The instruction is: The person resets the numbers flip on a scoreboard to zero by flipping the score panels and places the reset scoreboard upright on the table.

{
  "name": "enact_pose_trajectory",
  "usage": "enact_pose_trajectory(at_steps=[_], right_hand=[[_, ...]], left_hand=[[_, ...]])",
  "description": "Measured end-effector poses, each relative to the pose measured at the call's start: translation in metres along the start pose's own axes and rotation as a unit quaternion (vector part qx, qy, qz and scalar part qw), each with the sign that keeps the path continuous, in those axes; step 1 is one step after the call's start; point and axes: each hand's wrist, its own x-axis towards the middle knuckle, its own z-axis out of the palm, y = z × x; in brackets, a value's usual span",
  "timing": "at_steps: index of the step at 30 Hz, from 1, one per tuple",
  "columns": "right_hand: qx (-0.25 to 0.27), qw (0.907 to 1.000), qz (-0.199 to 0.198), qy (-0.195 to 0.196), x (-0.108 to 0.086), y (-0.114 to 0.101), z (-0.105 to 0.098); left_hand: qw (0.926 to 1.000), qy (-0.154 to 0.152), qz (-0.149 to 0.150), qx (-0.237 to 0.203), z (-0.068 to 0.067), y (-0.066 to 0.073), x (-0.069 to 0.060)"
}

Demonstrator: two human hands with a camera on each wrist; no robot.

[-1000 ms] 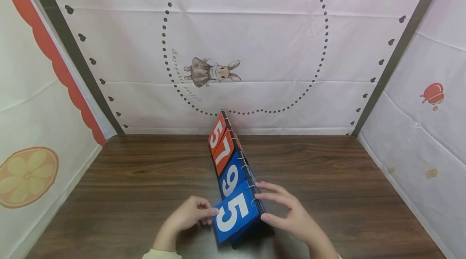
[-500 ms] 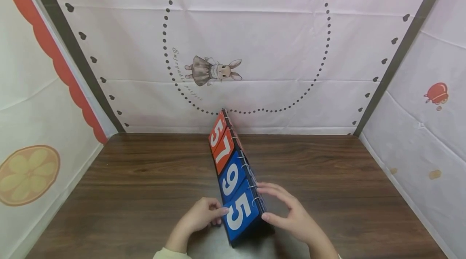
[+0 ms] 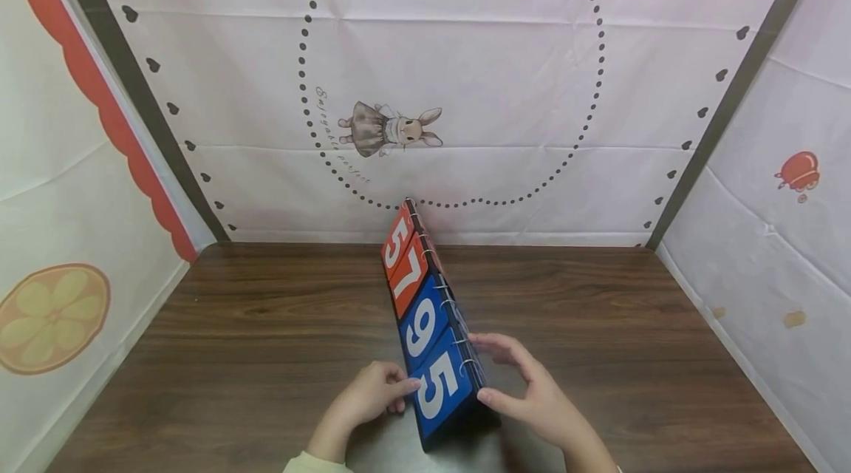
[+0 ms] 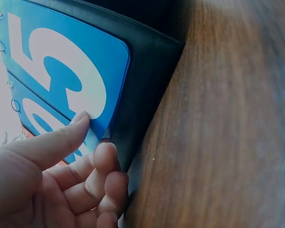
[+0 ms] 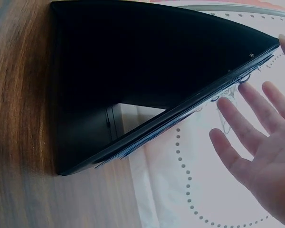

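Observation:
A flip scoreboard (image 3: pixel 435 273) stands on the table like a tent, its ringed ridge running away from me. Its left face shows red cards 5 (image 3: pixel 397 236) and 7 (image 3: pixel 407 277), then blue cards 9 (image 3: pixel 420 327) and 5 (image 4: pixel 85 57). My left hand (image 3: pixel 372 392) pinches the free edge of the nearest blue 5 card, thumb on its front and fingers curled at the edge. That card lies almost flat on the face. My right hand (image 3: pixel 532 384) is spread beside the ridge; its thumb touches the near end, other fingers (image 5: pixel 235 126) extended by the rings.
The brown wooden table (image 3: pixel 266 310) extends on both sides of the scoreboard. Behind it hangs a white cloth (image 3: pixel 492 89) with a rabbit print, and patterned cloth walls stand at left and right. The scoreboard's far end is near the back cloth.
The nearest blue 5 card was lifted off the face and has come down onto it. My left hand moved right with it. The right hand stayed by the ridge, its fingers shifting slightly.

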Motion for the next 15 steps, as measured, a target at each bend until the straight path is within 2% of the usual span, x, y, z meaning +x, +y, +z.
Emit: enact_pose_trajectory(at_steps=[5, 7, 10, 12, 15], right_hand=[[0.012, 0.9948, 0.077, -0.065, -0.002, 0.008, -0.007], [0.002, 0.9875, 0.124, -0.097, -0.002, 0.014, -0.01], [-0.009, 0.9751, 0.174, -0.137, -0.001, 0.023, -0.011], [-0.009, 0.9685, 0.197, -0.152, 0.0, 0.029, -0.011], [-0.014, 0.9648, 0.209, -0.16, 0.0, 0.034, -0.01]], left_hand=[[1.0, -0.003, 0.0, 0.003, 0.001, 0.001, 0.001], [1.0, -0.006, -0.001, 0.002, 0.001, 0.002, 0.001], [1.0, -0.008, 0.0, 0.003, 0.001, 0.002, 0.001], [0.9999, -0.009, 0.003, 0.001, 0.0, 0.003, 0.0], [0.9999, -0.012, 0.012, -0.004, 0.0, 0.001, -0.001]])
